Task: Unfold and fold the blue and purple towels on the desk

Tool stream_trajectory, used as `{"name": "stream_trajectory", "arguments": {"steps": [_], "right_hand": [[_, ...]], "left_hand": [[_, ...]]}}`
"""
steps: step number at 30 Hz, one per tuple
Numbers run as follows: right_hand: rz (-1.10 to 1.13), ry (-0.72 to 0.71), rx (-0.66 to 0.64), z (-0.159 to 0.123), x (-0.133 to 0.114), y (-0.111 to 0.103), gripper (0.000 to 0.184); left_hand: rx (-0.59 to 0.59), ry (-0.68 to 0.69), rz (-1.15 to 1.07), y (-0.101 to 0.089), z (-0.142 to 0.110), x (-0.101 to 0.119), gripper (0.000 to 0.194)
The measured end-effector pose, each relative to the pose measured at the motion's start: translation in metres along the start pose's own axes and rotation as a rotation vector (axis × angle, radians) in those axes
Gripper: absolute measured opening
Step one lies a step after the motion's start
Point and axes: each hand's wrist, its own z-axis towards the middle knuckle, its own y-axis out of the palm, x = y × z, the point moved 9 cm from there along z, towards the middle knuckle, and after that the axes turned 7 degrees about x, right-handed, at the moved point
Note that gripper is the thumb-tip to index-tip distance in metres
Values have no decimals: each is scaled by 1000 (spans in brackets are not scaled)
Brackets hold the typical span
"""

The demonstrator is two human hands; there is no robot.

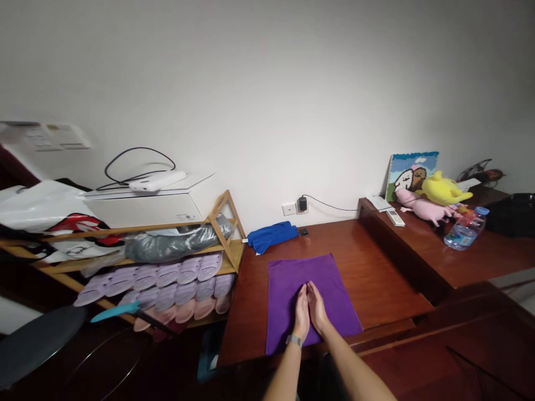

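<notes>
A purple cloth point(288, 278) lies spread flat on the brown wooden desk point(355, 245). Over its middle, my left hand point(302, 313) and my right hand point(317, 311) are side by side, thumb edges up and palms turned toward each other. Their fingers stretch forward, with the fingertips close together and a narrow gap near the palms. Neither hand appears to hold anything; whether they press on the cloth is hard to tell. A grey watch point(294, 340) is on my left wrist. Behind the purple cloth, a folded blue cloth point(272, 236) rests near the wall.
To the left stands a wooden rack point(228, 223) with several slippers point(169, 274) and a white box point(146, 209). On the raised right surface are plush toys point(443, 189), a plastic bottle point(466, 231) and a remote point(395, 218). A black charger point(302, 204) is plugged into the wall.
</notes>
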Motion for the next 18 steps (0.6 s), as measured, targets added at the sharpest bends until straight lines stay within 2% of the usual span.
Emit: {"name": "stream_trajectory", "arguments": {"steps": [2,3,8,10,11,13,14,18], "right_hand": [[5,23,72,5,-2,-21,77],[10,25,102,9,-11,-34,78],[55,-59,247,20,-94,-112,72],[65,-81,298,18,-122,-135,66],[69,-88,300,15,-131,-140,63],[72,-89,259,6,-135,-137,61],[64,-84,223,-1,-130,-129,62],[-155,-59,53,-37,-77,-77,72]], "left_hand": [[71,-3,-33,-23,0,9,52],[108,4,-55,-40,0,19,51],[286,44,-201,-137,-2,86,50],[356,77,-254,-167,-6,104,47],[378,109,-237,-175,-8,110,46],[379,183,-136,-174,-12,112,49],[353,223,-47,-164,-14,109,52],[133,351,420,-96,-26,68,59]]}}
